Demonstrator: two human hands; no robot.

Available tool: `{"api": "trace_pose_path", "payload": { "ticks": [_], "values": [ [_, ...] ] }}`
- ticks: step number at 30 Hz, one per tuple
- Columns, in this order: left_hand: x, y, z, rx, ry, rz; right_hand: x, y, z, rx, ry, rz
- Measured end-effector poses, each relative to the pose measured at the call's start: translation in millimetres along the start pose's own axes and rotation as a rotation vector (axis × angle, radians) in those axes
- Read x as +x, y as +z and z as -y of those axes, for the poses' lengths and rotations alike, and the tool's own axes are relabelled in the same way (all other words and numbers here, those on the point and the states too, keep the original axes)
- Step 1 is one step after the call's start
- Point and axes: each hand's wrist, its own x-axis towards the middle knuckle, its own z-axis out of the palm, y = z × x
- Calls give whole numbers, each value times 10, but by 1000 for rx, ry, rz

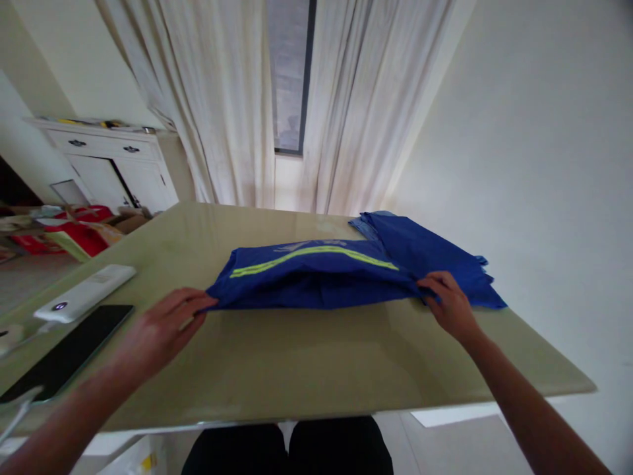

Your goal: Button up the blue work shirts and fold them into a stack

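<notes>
A blue fabric piece with yellow-green stripes (pixel 316 280) stretches across the middle of the table, its near edge lifted and sagging open between my hands. It looks like a cloth bag or a folded garment; I cannot tell which. My left hand (pixel 171 323) pinches its left near corner between thumb and fingers. At the right near corner, my right hand (pixel 448 300) grips the cloth the same way. Grey printed markings show near the far edge. A stack of folded blue fabric (pixel 425 251) lies just beyond my right hand, touching or overlapped by the striped piece.
The pale green table (pixel 297 369) has its front edge close to my legs. On its left lie a black phone (pixel 69 349) and a white power bank (pixel 86 293) with a white cable. Behind are curtains (pixel 217 99) and a white cabinet (pixel 113 165); a wall borders the right.
</notes>
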Motion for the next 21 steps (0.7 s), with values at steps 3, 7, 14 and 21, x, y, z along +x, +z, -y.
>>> {"api": "trace_pose_path", "payload": {
  "ticks": [3, 7, 14, 21],
  "values": [
    [-595, 357, -33, 58, 66, 156, -625, 341, -77, -72, -8, 206],
    [-873, 305, -177, 27, -12, 197, -947, 337, -129, -80, 46, 233],
    [-343, 336, -357, -14, -424, 193, -615, 390, 96, 10, 100, 224],
    [-403, 542, -385, 72, -428, 303, -757, 654, 117, -35, 166, 442]
  ]
}}
